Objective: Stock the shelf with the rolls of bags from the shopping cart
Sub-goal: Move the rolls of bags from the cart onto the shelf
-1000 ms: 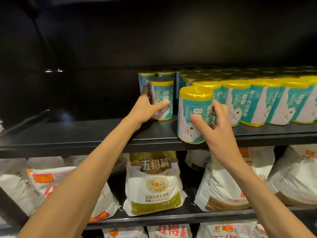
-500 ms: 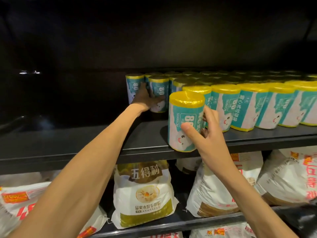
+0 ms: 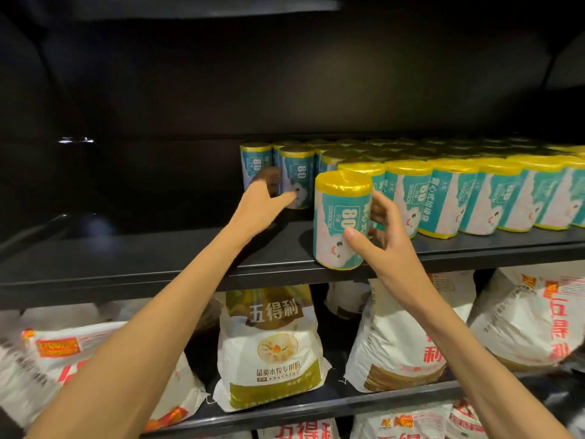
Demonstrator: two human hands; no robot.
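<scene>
On shelf point(image 3: 158, 264), front roll point(image 3: 340, 220) between hands

The right hand point(image 3: 384, 239) grips a teal-and-yellow roll point(image 3: 340, 220) standing upright at the front edge of the black shelf point(image 3: 158, 267). The left hand point(image 3: 262, 204) reaches deeper, fingers touching a back roll point(image 3: 296, 180). Flour sacks point(image 3: 272, 346) sit on the shelf below.

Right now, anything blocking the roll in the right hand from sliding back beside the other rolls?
Nothing visible. The right hand holds the roll at the shelf edge; bare shelf lies behind it, left of the front row.
</scene>
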